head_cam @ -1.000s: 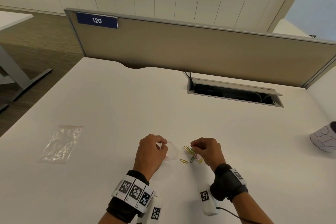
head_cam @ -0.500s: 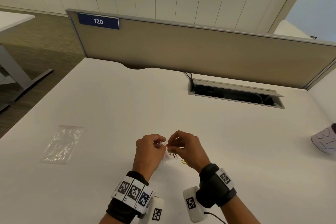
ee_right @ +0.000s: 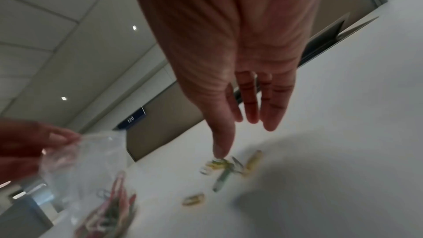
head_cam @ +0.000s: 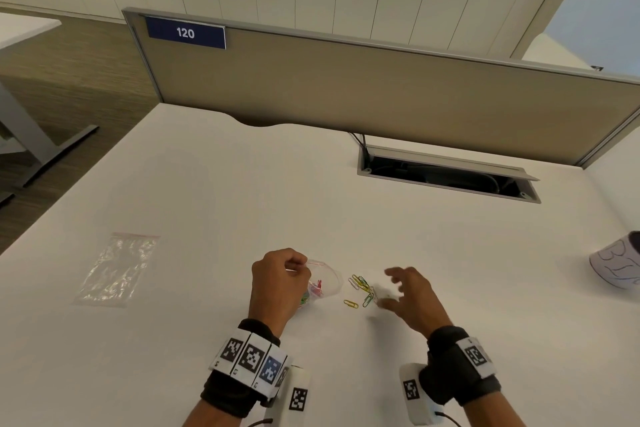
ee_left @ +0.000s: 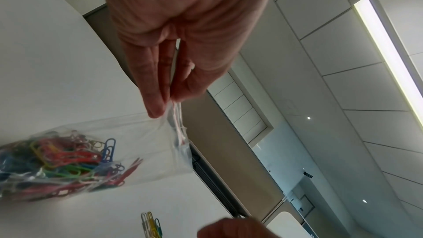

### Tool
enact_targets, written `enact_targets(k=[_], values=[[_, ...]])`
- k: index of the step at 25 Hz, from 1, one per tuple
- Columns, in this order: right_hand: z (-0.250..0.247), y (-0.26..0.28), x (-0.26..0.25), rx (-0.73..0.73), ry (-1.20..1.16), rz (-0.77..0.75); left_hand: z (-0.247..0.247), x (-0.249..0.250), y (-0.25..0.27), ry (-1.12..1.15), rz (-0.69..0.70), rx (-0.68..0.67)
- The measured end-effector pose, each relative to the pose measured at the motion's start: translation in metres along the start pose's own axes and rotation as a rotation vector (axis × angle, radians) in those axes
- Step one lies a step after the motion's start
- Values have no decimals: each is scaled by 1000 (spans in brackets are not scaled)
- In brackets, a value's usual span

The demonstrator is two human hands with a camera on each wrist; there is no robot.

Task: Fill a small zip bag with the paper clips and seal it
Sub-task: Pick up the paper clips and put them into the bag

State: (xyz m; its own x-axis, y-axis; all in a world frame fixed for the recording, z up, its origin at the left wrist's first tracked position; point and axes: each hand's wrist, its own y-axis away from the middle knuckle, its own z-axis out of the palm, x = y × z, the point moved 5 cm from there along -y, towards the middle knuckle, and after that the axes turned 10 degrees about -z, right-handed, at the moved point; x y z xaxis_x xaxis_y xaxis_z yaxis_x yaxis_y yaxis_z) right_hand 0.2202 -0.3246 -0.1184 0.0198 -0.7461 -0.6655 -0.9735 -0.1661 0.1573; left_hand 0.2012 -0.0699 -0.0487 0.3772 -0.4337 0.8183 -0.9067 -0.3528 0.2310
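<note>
Your left hand (head_cam: 278,282) pinched the red-striped lip of the thin, crinkled clear zip bag (ee_left: 128,144), whose belly of glossy coloured wire clips rested on the smooth white table (head_cam: 207,201) near its front edge. Loose paper clips (head_cam: 362,288) lay just beside it under your right hand (head_cam: 410,298), fingers spread and blurred. The bag's mouth was hard to make out.

right hand (ee_right: 231,71) seen with fingers extended above loose paper clips (ee_right: 225,166) on white desk (ee_right: 343,151) | zip bag (ee_right: 91,178) left of clips, partly filled, pinched at rim by left hand (ee_right: 25,144)
</note>
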Motion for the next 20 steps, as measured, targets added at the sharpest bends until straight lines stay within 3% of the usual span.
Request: enact_targets(k=[2, 4, 7, 11, 14, 20], values=[[11, 5, 23, -79, 115, 87, 0, 0, 0, 8, -11, 6], [22, 5, 27, -40, 113, 105, 0, 0, 0, 5, -19, 7], [38, -6, 12, 40, 20, 24, -1, 0, 0, -7, -23, 5], [47, -16, -4, -19, 2, -29, -2, -1, 1, -13, -23, 8], [52, -18, -13, -109, 146, -76, -3, -2, 0, -16, -15, 17], [56, -26, -20, 29, 206, -187, -2, -2, 0, -2, -8, 14]])
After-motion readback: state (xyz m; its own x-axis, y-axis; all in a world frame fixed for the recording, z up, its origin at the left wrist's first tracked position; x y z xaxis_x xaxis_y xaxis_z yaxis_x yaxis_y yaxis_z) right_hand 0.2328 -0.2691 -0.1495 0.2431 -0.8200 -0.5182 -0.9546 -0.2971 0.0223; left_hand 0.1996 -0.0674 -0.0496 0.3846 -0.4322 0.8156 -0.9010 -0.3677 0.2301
